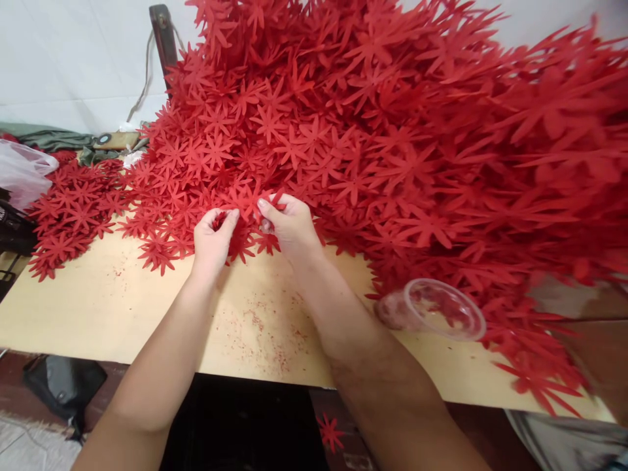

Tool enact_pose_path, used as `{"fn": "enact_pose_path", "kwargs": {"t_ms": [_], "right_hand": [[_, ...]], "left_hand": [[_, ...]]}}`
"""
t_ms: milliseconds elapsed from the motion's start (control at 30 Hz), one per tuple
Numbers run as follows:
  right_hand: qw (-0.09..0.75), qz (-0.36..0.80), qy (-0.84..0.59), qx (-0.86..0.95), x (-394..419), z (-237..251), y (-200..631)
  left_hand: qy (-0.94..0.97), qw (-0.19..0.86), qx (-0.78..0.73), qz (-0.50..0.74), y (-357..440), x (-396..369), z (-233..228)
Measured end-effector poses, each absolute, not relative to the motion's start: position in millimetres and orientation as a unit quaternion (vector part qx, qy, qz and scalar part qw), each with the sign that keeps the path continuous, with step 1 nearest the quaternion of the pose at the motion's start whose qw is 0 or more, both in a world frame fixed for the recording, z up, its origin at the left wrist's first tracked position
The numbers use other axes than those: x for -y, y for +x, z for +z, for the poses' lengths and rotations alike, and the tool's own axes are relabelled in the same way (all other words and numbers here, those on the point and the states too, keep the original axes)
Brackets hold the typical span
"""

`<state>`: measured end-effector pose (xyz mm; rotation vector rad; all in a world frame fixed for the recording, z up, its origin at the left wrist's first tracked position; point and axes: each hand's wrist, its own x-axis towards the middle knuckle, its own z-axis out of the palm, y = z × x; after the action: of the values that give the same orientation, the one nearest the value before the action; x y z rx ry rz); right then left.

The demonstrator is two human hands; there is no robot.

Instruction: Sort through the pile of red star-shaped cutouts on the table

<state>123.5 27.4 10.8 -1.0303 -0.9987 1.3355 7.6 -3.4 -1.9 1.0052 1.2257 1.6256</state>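
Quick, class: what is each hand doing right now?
Left hand: pinched shut on red flower cutouts.
Right hand: pinched shut on a red flower cutout.

A small craft workshop. A huge heap of red cut-out flowers (392, 131) covers the plywood worktop (147, 314). Left of the heap lies a plastic bag (22, 173).

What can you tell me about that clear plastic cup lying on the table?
The clear plastic cup lies tipped on its side on the pale wooden table, its open mouth facing right and toward the camera. It looks thin and see-through, with a round rim. Red bits show inside it, though blur hides what they are. It sits at the edge of the heap of red flower cutouts, just right of the person's right forearm; neither hand touches it.
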Motion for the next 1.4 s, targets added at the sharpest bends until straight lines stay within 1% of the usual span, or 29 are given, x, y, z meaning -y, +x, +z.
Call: {"fn": "enact_pose_path", "kwargs": {"t_ms": [133, 233, 300, 333, 400, 467, 533, 700, 800, 900, 1033, 1100, 1167, 1300, 1400], "right_hand": [[0.57, 0.583, -0.446, 0.368, -35, 5, 127], [0.556, 0.578, -0.447, 0.398, -37, 1, 127], [0.55, 0.544, -0.456, 0.441, -34, 1, 126], [0.546, 0.527, -0.458, 0.463, -32, 2, 125], [0.529, 0.512, -0.45, 0.505, -27, 6, 124], [0.509, 0.523, -0.433, 0.529, -22, 10, 122], [0.493, 0.545, -0.408, 0.542, -19, 13, 121], [0.485, 0.617, -0.368, 0.498, -22, 10, 125], [0.503, 0.591, -0.405, 0.483, -27, 7, 129], [0.509, 0.545, -0.455, 0.486, -28, 6, 129], [0.519, 0.506, -0.487, 0.486, -27, 6, 127], [0.522, 0.5, -0.498, 0.478, -26, 6, 127], [0.516, 0.504, -0.5, 0.479, -24, 6, 125], [0.494, 0.535, -0.45, 0.517, -21, 6, 119], [0.463, 0.566, -0.438, 0.523, -20, 6, 115]], "left_hand": [[0.379, 0.353, -0.52, 0.679, -3, -4, -7], [0.39, 0.287, -0.527, 0.699, -9, -5, -7], [0.413, 0.259, -0.514, 0.706, -8, -2, -2], [0.427, 0.258, -0.507, 0.703, -6, 1, 0], [0.459, 0.293, -0.496, 0.676, 0, 6, 6], [0.483, 0.35, -0.486, 0.639, 6, 10, 8], [0.485, 0.383, -0.476, 0.626, 9, 10, 8], [0.39, 0.38, -0.489, 0.682, -5, 2, 2], [0.359, 0.373, -0.502, 0.692, -11, -4, -2], [0.378, 0.323, -0.522, 0.693, -11, -5, -4], [0.427, 0.191, -0.546, 0.695, -13, 1, -1], [0.455, 0.157, -0.534, 0.695, -13, 4, 2], [0.493, 0.173, -0.518, 0.677, -9, 8, 3], [0.565, 0.253, -0.497, 0.608, 5, 11, 1], [0.553, 0.293, -0.493, 0.604, 10, 10, 1]]}}
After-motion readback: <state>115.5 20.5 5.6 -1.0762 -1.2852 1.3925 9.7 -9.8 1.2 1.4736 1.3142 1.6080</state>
